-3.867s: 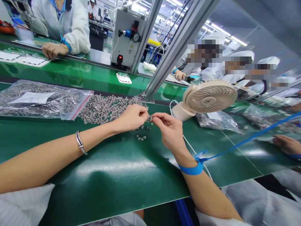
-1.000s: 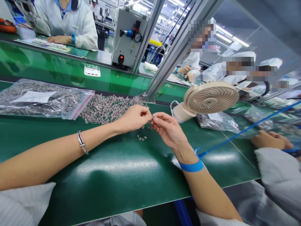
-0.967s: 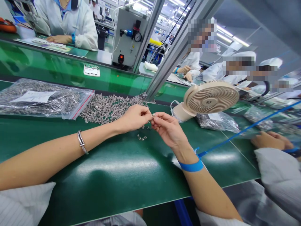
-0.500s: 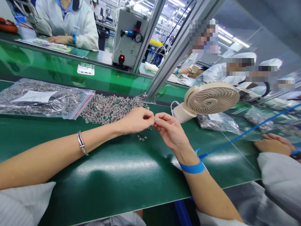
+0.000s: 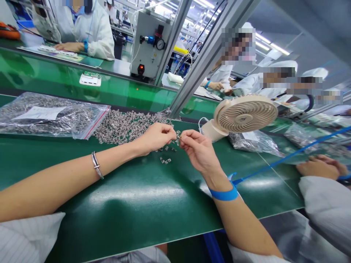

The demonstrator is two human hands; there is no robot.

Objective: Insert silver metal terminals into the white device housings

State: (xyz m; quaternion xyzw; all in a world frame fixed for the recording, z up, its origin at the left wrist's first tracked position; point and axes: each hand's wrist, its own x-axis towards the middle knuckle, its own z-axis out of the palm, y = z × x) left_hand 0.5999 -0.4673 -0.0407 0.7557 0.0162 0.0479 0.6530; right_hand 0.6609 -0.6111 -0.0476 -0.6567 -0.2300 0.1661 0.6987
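Note:
My left hand (image 5: 158, 138) is closed in a pinch at the right end of a heap of small metal parts (image 5: 123, 126). What sits between its fingertips, if anything, is too small to make out. Just to its right, my right hand (image 5: 197, 148) pinches too, thumb against forefinger, with a tiny metallic bit showing at the tips. A narrow gap separates the two hands. Below them on the green tabletop (image 5: 131, 208) lie several loose metal pieces (image 5: 165, 160). A blue wrist strap (image 5: 225, 193) with a cord circles my right wrist.
A zip bag of metal parts (image 5: 49, 115) lies at the left. A beige fan (image 5: 245, 115) stands beyond my right hand, near another bag (image 5: 253, 142). A metal post (image 5: 203, 62) rises behind the heap. A co-worker's hands (image 5: 319, 168) rest at the right.
My hands have come apart slightly; their fingertips were touching before. The white part with a circuit board behind the glass has shifted left.

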